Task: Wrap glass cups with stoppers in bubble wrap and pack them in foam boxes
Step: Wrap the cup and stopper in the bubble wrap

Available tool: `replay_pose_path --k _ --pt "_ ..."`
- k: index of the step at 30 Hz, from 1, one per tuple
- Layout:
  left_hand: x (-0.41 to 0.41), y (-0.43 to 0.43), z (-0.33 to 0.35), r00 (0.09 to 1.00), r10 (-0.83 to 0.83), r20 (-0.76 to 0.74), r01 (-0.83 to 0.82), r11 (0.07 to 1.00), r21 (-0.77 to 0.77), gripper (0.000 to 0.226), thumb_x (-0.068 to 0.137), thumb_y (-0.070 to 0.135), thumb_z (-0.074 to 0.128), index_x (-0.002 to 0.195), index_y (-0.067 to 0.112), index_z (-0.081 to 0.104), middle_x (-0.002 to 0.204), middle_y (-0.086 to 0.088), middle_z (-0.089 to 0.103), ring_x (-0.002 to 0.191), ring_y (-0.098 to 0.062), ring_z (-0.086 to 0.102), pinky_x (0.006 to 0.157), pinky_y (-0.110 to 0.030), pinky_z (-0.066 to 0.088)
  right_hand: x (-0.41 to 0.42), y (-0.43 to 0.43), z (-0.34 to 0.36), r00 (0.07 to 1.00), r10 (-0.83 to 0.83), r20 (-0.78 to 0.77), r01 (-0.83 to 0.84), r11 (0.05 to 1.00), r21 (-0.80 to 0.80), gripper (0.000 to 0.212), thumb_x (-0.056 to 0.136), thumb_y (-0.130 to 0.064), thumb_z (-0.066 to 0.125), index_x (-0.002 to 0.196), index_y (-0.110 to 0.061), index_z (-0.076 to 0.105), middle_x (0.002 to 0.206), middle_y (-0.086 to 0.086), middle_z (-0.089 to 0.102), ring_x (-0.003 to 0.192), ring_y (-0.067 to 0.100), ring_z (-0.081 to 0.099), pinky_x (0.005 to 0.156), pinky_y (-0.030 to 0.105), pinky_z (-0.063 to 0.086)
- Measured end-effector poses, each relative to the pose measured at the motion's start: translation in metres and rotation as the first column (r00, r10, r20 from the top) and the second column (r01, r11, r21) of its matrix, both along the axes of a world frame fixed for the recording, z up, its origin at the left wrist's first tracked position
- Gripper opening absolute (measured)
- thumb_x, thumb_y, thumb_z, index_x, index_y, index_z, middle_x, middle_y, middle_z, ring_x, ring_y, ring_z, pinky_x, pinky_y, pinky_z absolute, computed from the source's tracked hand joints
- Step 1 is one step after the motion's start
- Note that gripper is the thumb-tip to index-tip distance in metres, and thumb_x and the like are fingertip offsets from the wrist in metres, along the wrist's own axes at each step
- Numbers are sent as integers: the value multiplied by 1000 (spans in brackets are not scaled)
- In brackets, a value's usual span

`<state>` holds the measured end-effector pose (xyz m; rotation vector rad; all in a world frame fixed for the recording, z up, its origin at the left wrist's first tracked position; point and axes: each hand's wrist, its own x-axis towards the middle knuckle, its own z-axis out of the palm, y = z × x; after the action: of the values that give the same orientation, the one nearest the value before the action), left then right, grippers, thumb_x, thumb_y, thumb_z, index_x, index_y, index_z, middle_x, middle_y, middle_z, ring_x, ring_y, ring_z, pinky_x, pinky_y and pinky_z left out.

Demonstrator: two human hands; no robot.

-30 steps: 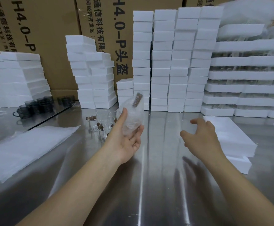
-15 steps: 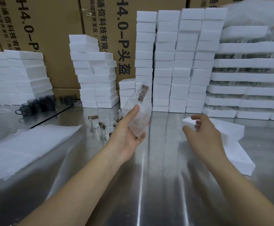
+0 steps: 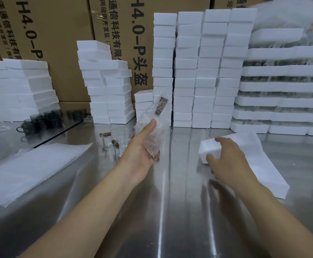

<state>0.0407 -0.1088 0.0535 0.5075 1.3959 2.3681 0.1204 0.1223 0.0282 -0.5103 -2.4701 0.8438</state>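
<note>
One wrapped cup (image 3: 153, 135) was up in the air over the middle of the worktop (image 3: 170, 211). Its brown stopper (image 3: 161, 106) showed through the top of the bubble wrap. The left hand (image 3: 140, 151) held it, and its fingers (image 3: 148, 128) were closed around it with the thumb up the front. The right hand (image 3: 228, 161) was on a white foam box (image 3: 206, 148) nearer the right edge. Those fingers bent over the top of the box and the thumb pressed its near side, so it looked like a grip. The box lay on a flat foam piece (image 3: 263, 164). I think the wrapping of this cup was done and packing came next: the box had to come close and the cup had to go in. I could not tell if the box was open or closed. Lots was left to do. Some bare glass cups (image 3: 118, 138) with stoppers stood just behind the left hand, close enough to get bumped. A pile of bubble wrap sheets (image 3: 31, 170) lay by the left edge, and dark cups (image 3: 40, 120) stood beyond it. Tall stacks of foam boxes (image 3: 202, 71) and brown cartons (image 3: 59, 43) stood along the far edge.
</note>
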Motion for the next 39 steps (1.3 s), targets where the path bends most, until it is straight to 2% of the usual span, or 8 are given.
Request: replay_pose_path --k 3,8,15,19,24,29,34,39 --pt "2 1 0 1000 -3 -24 2 999 -37 20 81 53 85 98 43 86 111 6 79 79 -7 69 71 -28 43 0 -5 -2 993 51 104 -63 991 119 62 102 -25 59 159 -23 34 147 6 51 132 29 51 104 41 44" --pt "2 4 1 996 34 -86 -43 994 -99 61 79 53 81 132 25 74 109 5 77 79 -6 69 67 -27 43 0 -19 1 982 111 153 -141 968 205 45 101 -18 60 145 -29 53 122 -3 60 113 20 60 95 35 50" --pt "2 10 -10 966 101 -239 -145 974 -175 68 66 49 96 122 17 74 114 -10 79 98 -24 73 88 -39 49 12 -70 6 854 511 -99 -521 841 -146 21 99 -18 69 104 -39 68 110 -15 70 56 17 74 52 26 57" --pt "0 11 -14 927 148 -345 -249 931 -269 69 61 53 96 122 30 71 111 7 81 100 -8 77 73 -16 54 15 -64 14 892 443 -87 -439 896 62 11 96 -33 63 88 -39 67 102 -27 70 54 3 67 60 22 51" --pt "-13 10 -23 867 148 -475 -355 853 -382 69 59 52 98 118 37 66 113 16 77 107 -4 73 93 -24 57 14 -41 16 959 281 23 -280 940 195 5 93 -44 61 93 -41 66 102 -27 69 70 0 61 73 31 55" --pt "-19 3 -28 818 -10 -575 -391 723 -570 74 49 71 91 112 49 58 111 29 67 104 6 66 92 -23 53 13 -30 15 968 201 151 -235 938 255 15 93 -49 61 87 -38 69 94 -23 72 77 5 63 76 34 56" --pt "-25 -3 -26 823 -55 -566 -368 708 -603 78 51 70 94 116 43 61 118 18 70 110 -7 70 101 -37 57 8 -24 11 978 170 120 -192 962 196 14 93 -37 67 80 -32 71 84 -13 73 74 10 65 73 36 59" --pt "-18 -1 -25 836 -25 -547 -364 721 -590 73 48 80 93 106 48 62 108 28 68 98 10 65 86 -18 52 9 -14 17 952 289 103 -294 955 31 10 90 -46 75 89 -37 74 98 -15 73 65 3 62 61 17 44"
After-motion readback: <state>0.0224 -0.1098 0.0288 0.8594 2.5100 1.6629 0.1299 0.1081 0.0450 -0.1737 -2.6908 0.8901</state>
